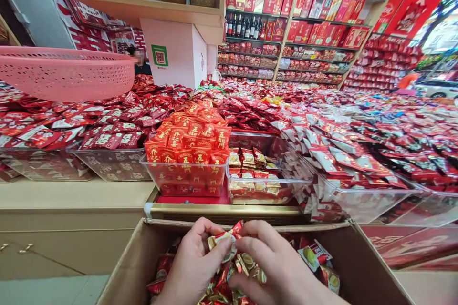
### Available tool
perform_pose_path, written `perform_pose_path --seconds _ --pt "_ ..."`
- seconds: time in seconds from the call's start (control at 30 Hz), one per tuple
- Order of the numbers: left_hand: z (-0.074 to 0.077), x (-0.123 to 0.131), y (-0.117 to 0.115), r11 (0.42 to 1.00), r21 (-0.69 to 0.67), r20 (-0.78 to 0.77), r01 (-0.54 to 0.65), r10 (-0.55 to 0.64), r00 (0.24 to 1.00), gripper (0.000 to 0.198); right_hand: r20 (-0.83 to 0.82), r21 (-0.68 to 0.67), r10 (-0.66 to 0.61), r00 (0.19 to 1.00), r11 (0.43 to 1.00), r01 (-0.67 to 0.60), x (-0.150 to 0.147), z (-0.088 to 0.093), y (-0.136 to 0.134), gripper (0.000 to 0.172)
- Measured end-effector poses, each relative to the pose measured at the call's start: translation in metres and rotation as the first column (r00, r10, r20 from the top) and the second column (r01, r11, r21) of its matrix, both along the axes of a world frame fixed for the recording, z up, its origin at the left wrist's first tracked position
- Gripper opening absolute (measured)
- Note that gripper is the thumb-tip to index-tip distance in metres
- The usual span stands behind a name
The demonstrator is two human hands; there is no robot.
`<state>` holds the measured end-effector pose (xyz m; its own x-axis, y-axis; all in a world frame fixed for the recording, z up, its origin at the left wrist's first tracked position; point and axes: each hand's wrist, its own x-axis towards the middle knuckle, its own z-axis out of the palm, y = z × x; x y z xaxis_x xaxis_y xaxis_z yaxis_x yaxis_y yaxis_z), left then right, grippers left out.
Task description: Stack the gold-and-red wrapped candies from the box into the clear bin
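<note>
My left hand (196, 259) is closed on a small red-and-gold wrapped candy (223, 243), pinched between thumb and fingers. Against the candy's right end rest the fingertips of my right hand (274, 252); its fingers are bent and its thumb is spread well below them. Both hands are over an open cardboard box (125, 257). Loose candies (222, 281) in similar red-and-gold wrappers lie inside it, partly hidden by my hands. Just beyond the box, a clear plastic bin (234, 195) holds rows of such candies (255, 171).
Left of that bin stands a clear bin heaped with orange-red packets (193, 138). More bins with red packets (339, 147) fill the display. A pink perforated basket (67, 76) rests on the left heaps. Shelves (263, 12) with boxes and bottles stand behind.
</note>
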<state>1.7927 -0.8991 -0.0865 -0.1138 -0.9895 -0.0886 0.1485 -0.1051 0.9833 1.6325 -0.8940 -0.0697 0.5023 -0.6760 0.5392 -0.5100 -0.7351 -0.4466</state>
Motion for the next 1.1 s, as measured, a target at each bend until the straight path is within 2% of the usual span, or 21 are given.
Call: perform_pose_path --seconds 0.07,0.13,0.23,0.33,0.4,0.47,0.5,0.57,0.6,0.67,0.73,0.9,1.0,1.1 --pt "0.000 -0.001 0.002 1.000 -0.025 -0.006 -0.015 0.015 1.000 0.020 -0.106 -0.167 -0.020 0.994 0.986 0.002 0.008 -0.006 0.002 0.037" --pt "0.003 0.000 0.005 1.000 -0.004 -0.041 -0.016 0.016 0.999 0.020 -0.192 -0.289 -0.072 0.979 0.957 0.013 0.015 -0.012 0.003 0.032" --pt "0.011 0.002 0.009 0.997 0.062 -0.172 0.035 -0.024 0.985 0.023 -0.240 -0.306 -0.111 0.964 0.951 0.033 0.016 -0.007 0.002 0.023" --pt "0.018 0.005 0.011 0.997 0.048 -0.253 0.064 -0.050 0.966 0.028 -0.236 -0.254 -0.135 0.962 0.964 0.073 0.001 0.024 -0.007 0.017" --pt "0.019 0.008 0.010 0.996 0.017 -0.221 0.092 -0.087 0.971 0.027 -0.277 -0.288 -0.247 0.929 0.943 0.165 -0.013 0.056 -0.023 0.014" --pt "0.018 0.010 0.009 0.991 0.010 -0.174 0.133 -0.129 0.976 0.025 -0.387 -0.359 -0.401 0.830 0.895 0.266 -0.027 0.087 -0.049 0.012" --pt "0.016 0.011 0.009 0.989 0.007 -0.155 0.148 -0.145 0.977 0.023 -0.475 -0.382 -0.461 0.749 0.875 0.296 -0.033 0.099 -0.065 0.012" --pt "0.014 0.012 0.009 0.986 -0.011 -0.120 0.166 -0.166 0.979 0.021 -0.598 -0.415 -0.542 0.591 0.840 0.350 -0.040 0.113 -0.100 0.012" --pt "0.013 0.012 0.010 0.984 -0.029 -0.101 0.175 -0.177 0.979 0.021 -0.665 -0.397 -0.543 0.513 0.839 0.373 -0.043 0.114 -0.117 0.013" --pt "0.011 0.013 0.011 0.979 -0.056 -0.060 0.197 -0.201 0.978 0.022 -0.764 -0.341 -0.513 0.392 0.836 0.430 -0.045 0.109 -0.147 0.018" --pt "0.010 0.014 0.012 0.974 -0.063 -0.025 0.217 -0.219 0.975 0.023 -0.810 -0.299 -0.482 0.334 0.829 0.472 -0.044 0.097 -0.167 0.022" --pt "0.007 0.015 0.011 0.963 -0.105 0.133 0.247 -0.233 0.963 0.027 -0.834 -0.264 -0.456 0.310 0.824 0.502 -0.041 0.068 -0.186 0.029" --pt "0.007 0.016 0.011 0.955 -0.135 0.261 0.265 -0.224 0.939 0.029 -0.862 -0.220 -0.408 0.302 0.837 0.501 -0.042 0.057 -0.189 0.032" --pt "0.009 0.015 0.012 0.939 -0.160 0.340 0.306 -0.238 0.910 0.030 -0.899 -0.156 -0.329 0.291 0.858 0.489 -0.047 0.048 -0.195 0.027"
